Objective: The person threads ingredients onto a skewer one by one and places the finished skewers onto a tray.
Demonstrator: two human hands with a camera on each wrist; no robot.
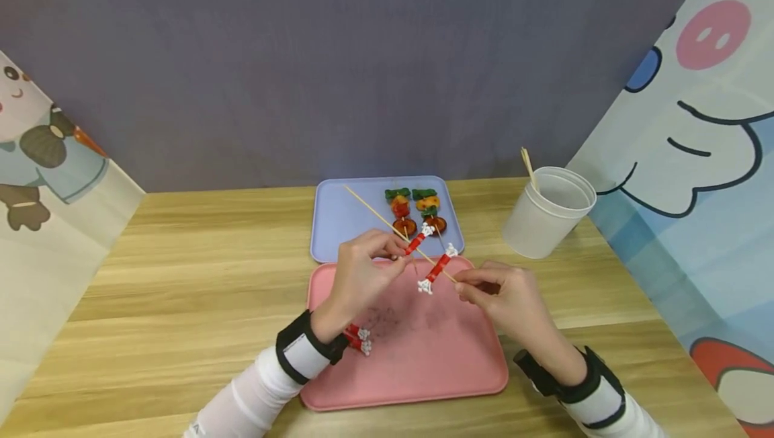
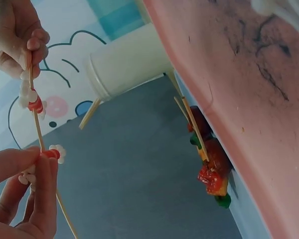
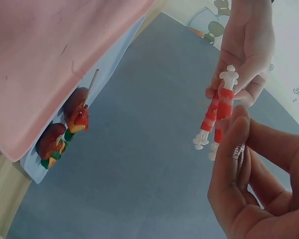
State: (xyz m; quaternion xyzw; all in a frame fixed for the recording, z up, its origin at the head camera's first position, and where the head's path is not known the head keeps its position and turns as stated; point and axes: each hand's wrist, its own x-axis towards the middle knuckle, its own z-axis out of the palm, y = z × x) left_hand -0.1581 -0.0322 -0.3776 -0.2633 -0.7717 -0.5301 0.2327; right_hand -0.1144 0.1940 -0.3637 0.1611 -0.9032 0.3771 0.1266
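In the head view my left hand (image 1: 365, 270) pinches a red roll (image 1: 418, 242) with white enoki-like tips, which overlaps a thin bamboo skewer (image 1: 376, 212). Another such roll (image 1: 440, 269) is threaded on the skewer nearer my right hand (image 1: 502, 290). Thumb and fingers of that hand pinch the skewer's lower end. The skewer slants up and left over the trays. In the left wrist view the left fingertips (image 2: 46, 158) cover much of the pinched roll. The right wrist view shows both rolls (image 3: 224, 107) close together, partly behind the right fingers (image 3: 234, 144).
Beneath the hands lies a pink tray (image 1: 435, 364), with more red rolls (image 1: 359, 340) beside the left wrist. Behind it, a blue tray (image 1: 347, 223) bears two loaded skewers (image 1: 400, 209). A white bucket (image 1: 538, 226) with sticks (image 1: 528, 166) stands at the right.
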